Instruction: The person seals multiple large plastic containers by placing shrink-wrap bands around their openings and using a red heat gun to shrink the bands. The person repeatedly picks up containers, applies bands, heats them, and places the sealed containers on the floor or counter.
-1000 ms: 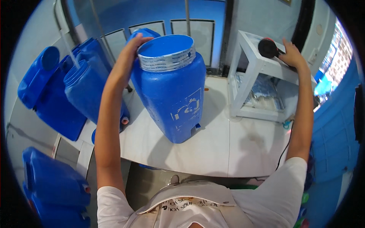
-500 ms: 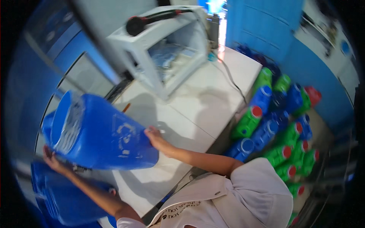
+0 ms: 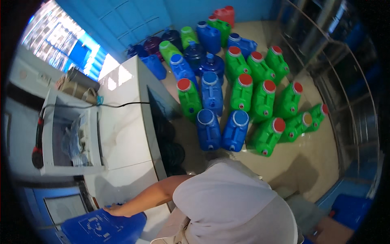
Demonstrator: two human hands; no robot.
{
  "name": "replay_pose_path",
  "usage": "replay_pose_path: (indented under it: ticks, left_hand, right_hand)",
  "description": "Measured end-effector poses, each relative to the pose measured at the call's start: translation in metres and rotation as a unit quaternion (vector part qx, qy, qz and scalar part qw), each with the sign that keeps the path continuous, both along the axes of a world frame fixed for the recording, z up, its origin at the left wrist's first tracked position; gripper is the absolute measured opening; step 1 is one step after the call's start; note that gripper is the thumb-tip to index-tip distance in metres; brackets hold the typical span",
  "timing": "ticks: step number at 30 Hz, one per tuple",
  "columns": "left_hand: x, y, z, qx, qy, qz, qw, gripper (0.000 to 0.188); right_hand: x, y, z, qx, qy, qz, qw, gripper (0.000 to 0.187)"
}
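A large blue water jug (image 3: 101, 229) with white printed marks lies at the lower left, partly cut off by the picture's edge. My right hand (image 3: 117, 210) grips its upper edge, the arm reaching across the white tiled counter (image 3: 124, 140). My left hand is out of view, and so is the jug's mouth. Just beyond the jug, on the counter, stands a white open-fronted box (image 3: 93, 140) with clear plastic inside. A black-and-red handheld tool (image 3: 37, 152) lies on the box, its dark cord (image 3: 130, 103) running over the counter.
On the floor to the right stand several green jugs (image 3: 242, 95) with red caps, blue jugs (image 3: 209, 132) and round water bottles (image 3: 195, 56). A metal-framed rack (image 3: 352, 95) lines the right side. A blue door (image 3: 132, 22) is at the back. Another blue container (image 3: 352, 209) sits at lower right.
My view has swung right, toward the floor jugs. The blue jug now appears lower in the picture, with my right hand still on it. My left hand has gone out of view.
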State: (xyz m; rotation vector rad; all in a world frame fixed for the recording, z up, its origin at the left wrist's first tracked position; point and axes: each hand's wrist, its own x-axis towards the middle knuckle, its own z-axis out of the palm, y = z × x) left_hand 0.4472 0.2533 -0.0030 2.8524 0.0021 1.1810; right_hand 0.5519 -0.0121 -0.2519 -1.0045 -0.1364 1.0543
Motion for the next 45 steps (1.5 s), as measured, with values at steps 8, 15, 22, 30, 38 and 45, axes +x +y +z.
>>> replay_pose_path:
  ticks: [8, 15, 22, 30, 38, 45]
  left_hand:
    - [0.019, -0.092, -0.01, -0.006, 0.036, -0.034, 0.999, 0.035]
    - [0.023, -0.128, -0.014, -0.009, 0.067, -0.055, 0.996, 0.034]
    - [0.023, -0.163, -0.013, 0.01, 0.097, -0.066, 0.993, 0.033]
    - [-0.015, -0.236, 0.006, 0.058, 0.131, -0.064, 0.988, 0.032]
    - [-0.059, -0.396, 0.076, 0.28, 0.496, -0.19, 0.8, 0.033]
    - [-0.029, -0.596, 0.008, 0.217, 0.801, -0.141, 0.54, 0.088]
  right_hand:
    - [-0.039, -0.055, 0.008, -0.013, 0.022, -0.005, 1.0, 0.097]
    - [-0.076, -0.115, 0.012, 0.002, 0.053, 0.019, 0.998, 0.107]
    - [-0.102, -0.178, 0.014, 0.044, 0.045, 0.029, 0.998, 0.111]
    - [-0.12, -0.234, -0.004, -0.028, 0.02, -0.131, 0.991, 0.107]
    - [-0.158, -0.31, -0.06, -0.049, 0.057, -0.399, 0.914, 0.076]
    - [-0.248, -0.411, -0.138, 0.133, 0.118, -0.612, 0.771, 0.058]
